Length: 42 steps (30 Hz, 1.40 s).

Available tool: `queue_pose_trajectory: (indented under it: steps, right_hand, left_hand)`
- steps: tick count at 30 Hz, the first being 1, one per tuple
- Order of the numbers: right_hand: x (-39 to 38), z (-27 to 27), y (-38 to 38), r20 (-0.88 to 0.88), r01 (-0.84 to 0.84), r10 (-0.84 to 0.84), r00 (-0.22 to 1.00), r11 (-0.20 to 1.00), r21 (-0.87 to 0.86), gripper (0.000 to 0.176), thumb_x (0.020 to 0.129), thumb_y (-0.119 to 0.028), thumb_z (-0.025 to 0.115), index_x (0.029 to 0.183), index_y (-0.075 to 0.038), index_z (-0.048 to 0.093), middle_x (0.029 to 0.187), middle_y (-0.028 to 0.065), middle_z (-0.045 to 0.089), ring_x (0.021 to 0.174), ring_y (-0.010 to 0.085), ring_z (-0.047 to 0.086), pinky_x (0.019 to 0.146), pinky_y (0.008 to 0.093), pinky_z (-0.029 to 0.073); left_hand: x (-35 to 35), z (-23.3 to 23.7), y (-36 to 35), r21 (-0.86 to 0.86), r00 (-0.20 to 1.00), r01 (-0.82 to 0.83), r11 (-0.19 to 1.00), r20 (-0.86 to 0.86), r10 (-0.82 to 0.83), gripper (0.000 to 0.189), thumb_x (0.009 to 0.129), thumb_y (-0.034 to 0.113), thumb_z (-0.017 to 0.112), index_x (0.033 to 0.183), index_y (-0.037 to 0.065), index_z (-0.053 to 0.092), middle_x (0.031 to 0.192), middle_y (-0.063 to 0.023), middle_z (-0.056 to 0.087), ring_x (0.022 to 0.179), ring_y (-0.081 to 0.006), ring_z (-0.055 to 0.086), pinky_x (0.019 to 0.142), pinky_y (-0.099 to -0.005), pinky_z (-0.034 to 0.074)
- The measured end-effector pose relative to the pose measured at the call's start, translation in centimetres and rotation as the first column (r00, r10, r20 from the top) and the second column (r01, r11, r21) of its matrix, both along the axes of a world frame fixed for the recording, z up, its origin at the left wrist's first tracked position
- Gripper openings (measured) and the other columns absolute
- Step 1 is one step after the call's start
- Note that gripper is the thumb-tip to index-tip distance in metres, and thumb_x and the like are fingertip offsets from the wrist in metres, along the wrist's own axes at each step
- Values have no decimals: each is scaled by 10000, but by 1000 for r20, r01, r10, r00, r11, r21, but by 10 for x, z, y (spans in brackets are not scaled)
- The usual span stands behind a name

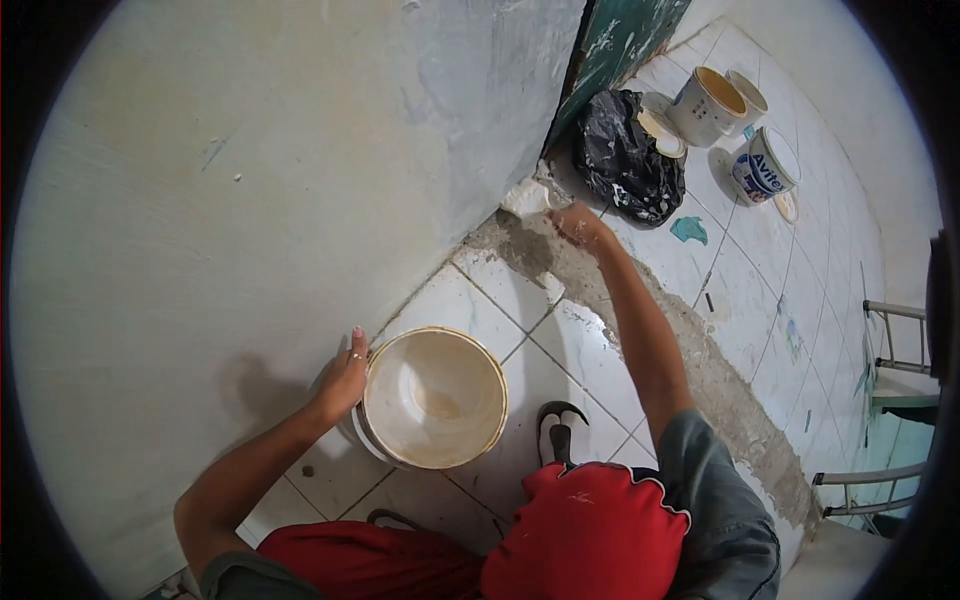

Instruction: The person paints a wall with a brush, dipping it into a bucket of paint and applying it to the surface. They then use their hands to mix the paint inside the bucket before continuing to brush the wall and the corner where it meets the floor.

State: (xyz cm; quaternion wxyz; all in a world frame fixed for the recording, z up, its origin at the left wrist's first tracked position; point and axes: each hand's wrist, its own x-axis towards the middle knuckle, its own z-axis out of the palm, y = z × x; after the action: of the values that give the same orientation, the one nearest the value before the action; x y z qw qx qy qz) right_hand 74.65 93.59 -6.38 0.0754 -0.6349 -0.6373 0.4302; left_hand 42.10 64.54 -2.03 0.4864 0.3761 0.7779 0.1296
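My left hand [344, 382] grips the left side of a white plastic bucket [497, 405], its fingers along the outer wall by the rim. The bucket stands on the tiles, open at the top, with pale smears inside. My right hand [578, 226] is closed and reaches low to the foot of the wall, beside the door edge. A white, rounded thing [528, 197] lies right at its fingers; I cannot tell what it is. Just below it a dark wet patch [527, 250] shows on the bare cement strip [705, 345].
A crumpled black plastic bag [625, 150] sits by the green door [615, 45]. Behind it stand a stained bucket [705, 108] and a labelled tub [765, 168]. Ladder-like metal frames [900, 312] are at the right. A painted wall [250, 180] borders the left side.
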Motion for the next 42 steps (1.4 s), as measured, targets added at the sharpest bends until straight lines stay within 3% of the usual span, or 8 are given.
queue_pose_trajectory:
  steps: [4,11,20,23,30,33,37,42]
  right_hand:
    - [15,73,-3,-160,17,14,987,981,193,390,780,-366,542,601,-20,556,493,0,455,389,82,332,350,244,250]
    - [35,155,-14,-661,54,-21,750,998,30,288,831,-360,488,679,-115,504,512,-92,358,368,-1,251,308,168,167]
    - [40,-4,22,-485,32,-191,854,947,-318,322,789,-378,526,648,-90,490,491,-58,351,362,55,270,330,223,199]
    - [26,-10,30,-94,28,-51,994,973,-230,351,787,-349,505,580,-65,500,477,-10,412,377,112,328,355,282,261]
    - [45,121,25,-332,-28,84,940,985,170,367,819,-364,505,596,-73,521,473,-57,390,379,40,296,326,228,215]
    - [57,167,24,-541,-50,101,835,993,109,317,833,-344,511,635,-96,523,470,-84,343,356,-2,236,297,175,153]
    - [63,152,27,-556,-62,101,825,994,89,329,831,-347,508,645,-79,541,510,-57,417,382,16,304,321,187,217]
    - [48,25,38,-467,-1,-79,881,986,-169,357,795,-396,541,583,-113,488,457,-59,334,360,54,282,315,215,200]
  left_hand:
    - [-14,-32,-7,13,996,-70,997,59,69,801,830,588,80,978,-47,545,985,-252,541,1001,-350,483,886,-358,338]
    - [-11,-33,-9,76,970,-190,979,171,175,845,813,624,97,1030,-75,519,1026,-225,535,1004,-282,489,896,-321,335]
    - [-5,-11,-8,-16,952,-191,981,239,189,837,818,620,97,1009,-77,520,973,-162,564,926,-215,511,863,-288,352]
    - [-10,-27,-10,-43,932,-291,956,214,293,820,820,617,93,981,-56,532,935,-130,571,888,-189,514,840,-269,364]
    - [4,3,-4,-135,930,-248,959,245,275,839,792,659,93,954,-25,550,882,-97,577,856,-158,516,804,-257,382]
    - [8,-2,-1,-125,928,-282,951,218,304,872,770,683,74,946,-20,558,836,-90,588,841,-155,525,805,-257,383]
    - [19,18,15,-197,913,-232,953,293,283,887,752,700,53,906,-9,563,791,-70,584,778,-145,526,759,-252,394]
    - [3,-8,14,-154,890,-294,943,315,329,856,741,713,49,796,24,555,701,-32,551,656,-126,490,644,-238,387]
